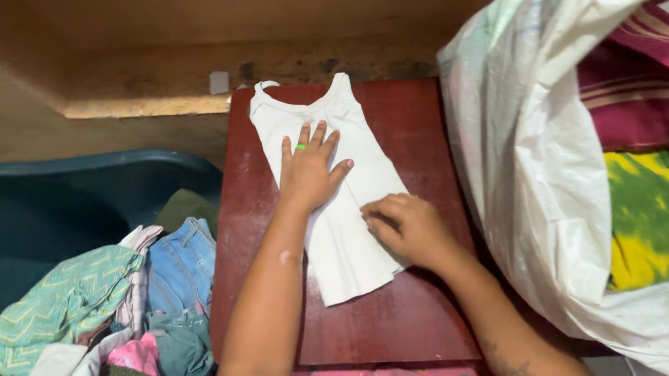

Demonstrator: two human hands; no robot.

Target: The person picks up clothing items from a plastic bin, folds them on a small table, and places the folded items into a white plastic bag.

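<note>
Left hand point(307, 172) lies flat, fingers spread, on the white top point(347, 236); right hand point(406, 228), fingers curled together, pinches its edge.

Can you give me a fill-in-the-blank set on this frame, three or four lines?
1. The left hand lies flat on a ____ top.
2. The top lies on a dark red ____.
3. The right hand grips the top's ____ edge.
4. A finger of the left hand wears a ____ ring.

Missing words: white; table; right; green
</note>
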